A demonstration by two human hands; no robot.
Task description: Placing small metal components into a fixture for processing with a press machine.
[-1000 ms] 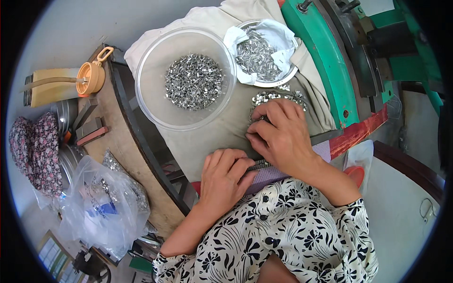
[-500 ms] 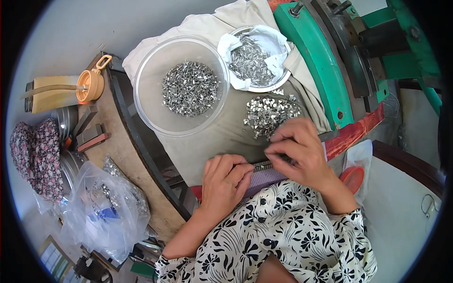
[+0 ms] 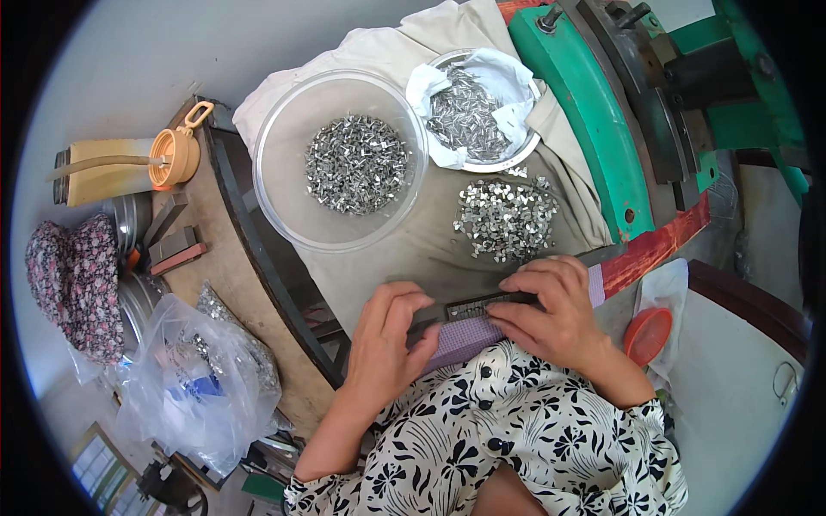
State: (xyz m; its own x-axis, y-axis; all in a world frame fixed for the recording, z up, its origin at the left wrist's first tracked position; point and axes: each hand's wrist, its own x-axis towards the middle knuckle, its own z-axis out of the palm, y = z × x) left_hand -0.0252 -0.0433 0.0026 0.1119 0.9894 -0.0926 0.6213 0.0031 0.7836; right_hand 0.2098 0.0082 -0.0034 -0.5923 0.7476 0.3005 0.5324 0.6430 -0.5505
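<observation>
A narrow dark slotted bar [image 3: 469,310], with small silvery pieces in its slots, lies along the near edge of the cloth-covered table. My right hand [image 3: 557,311] closes over its right end, fingers at the far side and thumb at the near side. Around the left end is my left hand [image 3: 383,337], thumb and fingers spread apart. Beyond my right hand lies a loose pile of small flat silvery metal pieces [image 3: 506,219]. Farther left, a large clear plastic bowl [image 3: 280,202] contains many short metal pieces. A smaller white-lined bowl [image 3: 523,156] holds slim metal pins.
Green machinery [image 3: 594,129] stands at the right, above a red edge [image 3: 658,249]. Purple checked cloth [image 3: 465,338] hangs at the near edge. On a wooden side table at left sit an orange-lidded container [image 3: 176,156] and a clear plastic bag [image 3: 194,387]. A red dish [image 3: 647,337] is at lower right.
My right hand has moved nearer, away from the pile's edge and onto the bar. My left hand's thumb and fingers have spread. The whole view has shifted slightly.
</observation>
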